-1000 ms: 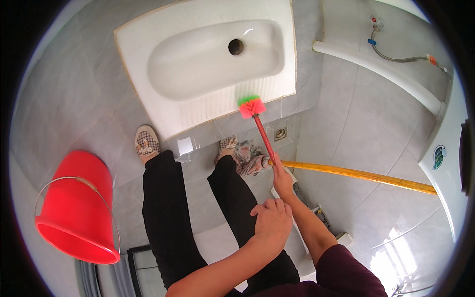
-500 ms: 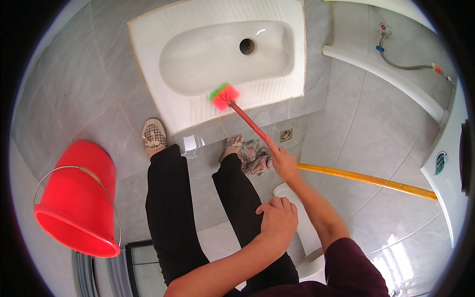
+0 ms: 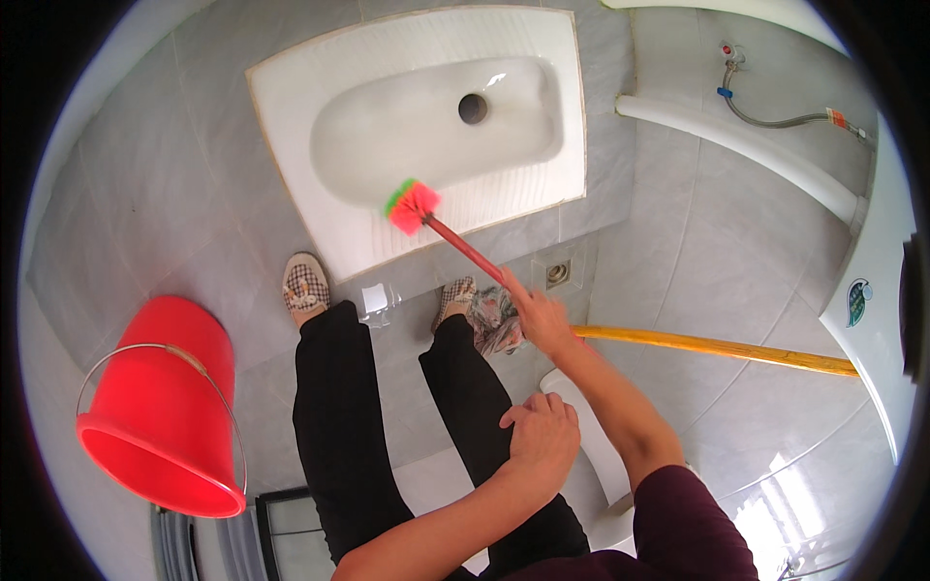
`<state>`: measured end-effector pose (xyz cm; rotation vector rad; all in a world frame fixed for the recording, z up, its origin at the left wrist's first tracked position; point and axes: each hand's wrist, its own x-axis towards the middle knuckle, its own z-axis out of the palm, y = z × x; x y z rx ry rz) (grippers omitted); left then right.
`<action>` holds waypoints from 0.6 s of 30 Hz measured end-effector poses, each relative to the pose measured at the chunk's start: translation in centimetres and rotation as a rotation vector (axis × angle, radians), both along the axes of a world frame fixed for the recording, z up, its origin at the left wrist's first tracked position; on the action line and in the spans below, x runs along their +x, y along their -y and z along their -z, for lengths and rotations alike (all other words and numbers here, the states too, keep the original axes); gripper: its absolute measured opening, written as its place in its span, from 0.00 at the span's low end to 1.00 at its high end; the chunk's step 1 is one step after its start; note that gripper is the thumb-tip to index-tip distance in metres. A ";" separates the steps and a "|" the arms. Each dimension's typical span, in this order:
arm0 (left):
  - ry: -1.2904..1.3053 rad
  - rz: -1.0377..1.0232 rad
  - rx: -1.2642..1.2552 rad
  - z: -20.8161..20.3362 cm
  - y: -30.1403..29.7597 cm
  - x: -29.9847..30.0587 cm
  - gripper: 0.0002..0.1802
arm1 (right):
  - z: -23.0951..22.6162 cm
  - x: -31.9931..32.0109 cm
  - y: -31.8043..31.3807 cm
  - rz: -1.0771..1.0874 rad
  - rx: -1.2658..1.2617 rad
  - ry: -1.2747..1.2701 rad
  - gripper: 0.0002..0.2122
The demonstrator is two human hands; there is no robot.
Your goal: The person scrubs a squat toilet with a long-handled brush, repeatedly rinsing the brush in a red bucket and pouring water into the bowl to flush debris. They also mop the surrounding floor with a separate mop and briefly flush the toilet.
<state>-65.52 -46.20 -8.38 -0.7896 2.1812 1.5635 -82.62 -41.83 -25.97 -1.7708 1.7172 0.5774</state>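
My right hand (image 3: pixel 542 320) is wrapped round the red handle of a toilet brush (image 3: pixel 465 247). The brush's pink and green bristle head (image 3: pixel 414 206) is at the near rim of the white squat toilet (image 3: pixel 334 218), over its ribbed foot area. Loosely curled, my left hand (image 3: pixel 544 441) rests by my right knee, with nothing seen in it. Past the right wrist, a mop with a yellow wooden handle (image 3: pixel 717 349) lies, its grey-pink cloth head (image 3: pixel 496 320) next to my right foot.
A red bucket (image 3: pixel 179 387) with a wire handle stands at the left. A floor drain (image 3: pixel 558 274) lies right of the mop cloth. White pipe (image 3: pixel 746 145) and a metal hose (image 3: pixel 775 123) run along the right wall. A white appliance (image 3: pixel 872 300) is at the right edge.
The brush head has moved left and slightly nearer along the toilet's near rim, with my right hand following. My left hand stays by the knee. The whole view has shifted slightly.
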 end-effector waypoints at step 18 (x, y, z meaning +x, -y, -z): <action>0.007 -0.057 0.008 0.3 -0.1 0.3 0.19 | -4.4 -8.1 -9.2 0.407 -0.033 0.006 0.22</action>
